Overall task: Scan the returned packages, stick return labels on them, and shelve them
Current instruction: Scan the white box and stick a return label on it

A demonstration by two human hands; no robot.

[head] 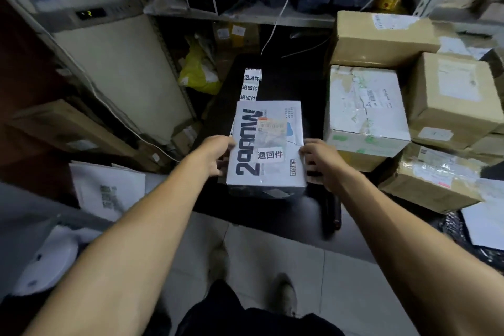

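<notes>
Standing right behind this person, so here's the view. Both hands are on 1 box [267,148], a white one with big dark lettering down its left side. The left hand [215,154] grips the box's left edge, fingers curled round the side. The right hand [316,159] does the same on the right edge, fingers tucked down the side, and there's something dark under that hand, can't make out what.

The box sits flat on a dark bench [286,84], roughly in the middle of it. Its long axis runs away from the person toward the shelf [245,18], so the short end faces them. The lettering reads sideways, running along that long axis.

On top of the box there's a shipping label [272,127] near the middle, and closer to the person a white return sticker [270,155] with black characters, stuck on flat. Right behind the box, a strip [250,84] of the same stickers lies on the bench, also running toward the shelf, and its near end is hidden by the box.

To the right, a pile of cartons [381,38] sits close by, with a white one [365,106] nearest, just beside the bench. A yellow bag [197,71] sits under the shelf to the left. Another white printed box [109,191] lies on the floor at the left.
</notes>
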